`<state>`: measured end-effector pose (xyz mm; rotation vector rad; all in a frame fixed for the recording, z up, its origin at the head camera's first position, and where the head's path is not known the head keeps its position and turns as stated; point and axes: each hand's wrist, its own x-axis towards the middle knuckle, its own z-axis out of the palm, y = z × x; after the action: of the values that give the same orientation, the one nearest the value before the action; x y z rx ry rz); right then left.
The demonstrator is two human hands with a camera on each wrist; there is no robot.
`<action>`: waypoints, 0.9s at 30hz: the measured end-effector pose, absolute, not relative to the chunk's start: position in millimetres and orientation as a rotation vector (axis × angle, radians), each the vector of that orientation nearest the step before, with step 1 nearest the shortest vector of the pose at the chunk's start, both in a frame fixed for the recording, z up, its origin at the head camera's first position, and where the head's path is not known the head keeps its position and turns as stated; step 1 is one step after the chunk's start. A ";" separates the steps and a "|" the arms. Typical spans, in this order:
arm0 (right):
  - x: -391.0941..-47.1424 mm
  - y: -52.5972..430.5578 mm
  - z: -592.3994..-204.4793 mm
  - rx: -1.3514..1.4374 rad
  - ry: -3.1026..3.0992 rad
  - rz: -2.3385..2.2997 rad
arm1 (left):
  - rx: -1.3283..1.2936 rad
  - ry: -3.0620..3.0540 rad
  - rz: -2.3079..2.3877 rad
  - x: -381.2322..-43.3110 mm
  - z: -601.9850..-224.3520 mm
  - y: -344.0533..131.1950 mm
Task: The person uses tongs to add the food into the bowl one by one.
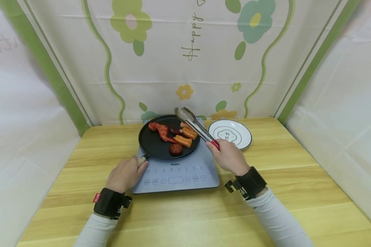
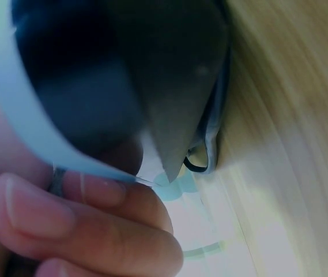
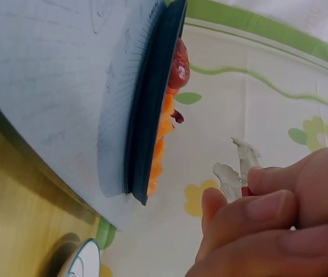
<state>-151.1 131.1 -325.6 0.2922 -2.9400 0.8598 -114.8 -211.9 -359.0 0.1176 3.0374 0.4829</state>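
Observation:
My left hand point(image 1: 125, 174) grips the handle point(image 1: 143, 159) of a round black frying pan point(image 1: 151, 144). My right hand point(image 1: 230, 156) holds metal tongs point(image 1: 199, 129) with a red grip. The tips of the tongs are parted above the pan's far right side, with no food between them. In the pan lie a red piece shaped like a chicken wing point(image 1: 162, 131), several orange strips point(image 1: 183, 140), a dark red curled piece and a round dark red slice point(image 1: 176, 149). From the right wrist, the tong tips point(image 3: 247, 161) show apart from the food.
The pan sits on a grey-blue induction cooktop point(image 1: 204, 171) marked Haier. Right of it, a white plate point(image 1: 247, 140) with dark lettering stands on the wooden table point(image 1: 185, 219). Flower-patterned cloth point(image 1: 160, 68) rises behind, with pale cloth walls on both sides.

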 end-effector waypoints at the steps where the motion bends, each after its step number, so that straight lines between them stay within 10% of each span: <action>1: -151.6 131.0 -325.1 0.288 -2.936 0.849 | 0.116 3.039 0.483 -115.1 -359.0 -212.0; 27: -154.6 137.7 -320.9 0.227 -2.910 0.718 | 0.121 3.040 0.469 -116.3 -358.8 -211.6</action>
<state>-154.6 137.7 -320.9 0.2272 -2.9105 0.7181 -116.3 -211.6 -358.8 0.1206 3.0399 0.4691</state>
